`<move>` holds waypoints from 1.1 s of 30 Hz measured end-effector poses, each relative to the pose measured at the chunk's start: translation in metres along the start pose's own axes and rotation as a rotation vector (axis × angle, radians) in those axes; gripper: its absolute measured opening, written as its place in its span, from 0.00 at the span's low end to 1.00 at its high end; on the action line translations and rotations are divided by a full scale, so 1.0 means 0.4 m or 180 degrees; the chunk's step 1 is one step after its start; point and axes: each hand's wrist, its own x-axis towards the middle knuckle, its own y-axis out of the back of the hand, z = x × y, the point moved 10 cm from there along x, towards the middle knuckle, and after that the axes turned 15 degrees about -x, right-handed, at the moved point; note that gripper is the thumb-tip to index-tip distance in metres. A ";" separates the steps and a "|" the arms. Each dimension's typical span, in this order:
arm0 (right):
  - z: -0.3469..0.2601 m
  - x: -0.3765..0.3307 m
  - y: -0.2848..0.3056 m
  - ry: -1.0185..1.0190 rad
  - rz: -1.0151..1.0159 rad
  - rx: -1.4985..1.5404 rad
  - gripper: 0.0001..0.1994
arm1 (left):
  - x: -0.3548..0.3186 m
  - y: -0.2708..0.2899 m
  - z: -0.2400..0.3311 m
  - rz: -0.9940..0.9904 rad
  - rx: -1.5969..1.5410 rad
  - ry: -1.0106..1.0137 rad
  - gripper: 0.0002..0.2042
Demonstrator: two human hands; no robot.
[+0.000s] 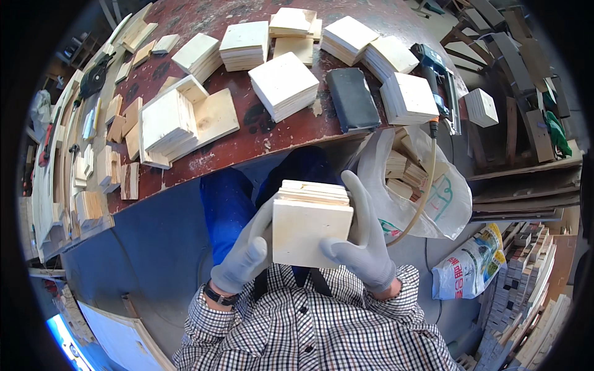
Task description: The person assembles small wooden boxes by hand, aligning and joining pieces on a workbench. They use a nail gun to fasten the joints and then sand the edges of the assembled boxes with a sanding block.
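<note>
A stack of square plywood pieces (310, 232) is held up in front of my chest, its front face toward me and the layered edges showing on top. My left hand (247, 247), in a grey glove, grips the stack's left side. On its right side my gloved right hand (368, 238) holds it, thumb across the front face and fingers along the edge. Beyond the stack, the red-brown table (260, 145) bears more stacks of square wood, one of them a white-topped stack (284, 85). A wooden corner jig (216, 117) holds another stack at the left.
A black rectangular block (352, 99) lies near the table edge. A nail gun (436, 80) with a hose (424, 198) rests at the right. A white sack (455, 198) of wood offcuts hangs below. Wood strips line the left side; a printed bag (467, 266) stands at right.
</note>
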 end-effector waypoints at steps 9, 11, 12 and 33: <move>-0.181 0.377 0.183 0.1225 0.1563 -0.4737 0.44 | -0.163 0.200 -0.092 0.0907 -0.1696 -0.0648 0.40; -0.111 0.461 0.200 0.0339 0.1159 -0.5188 0.44 | -0.163 0.165 -0.076 0.0726 -0.1795 -0.0858 0.41; -0.083 0.480 0.193 -0.0058 0.1035 -0.5248 0.43 | -0.158 0.124 -0.056 0.0669 -0.1813 -0.1008 0.41; -0.101 0.124 -0.204 0.1830 -0.0037 -0.3017 0.33 | -0.117 0.219 -0.102 0.0708 -0.2273 -0.0692 0.39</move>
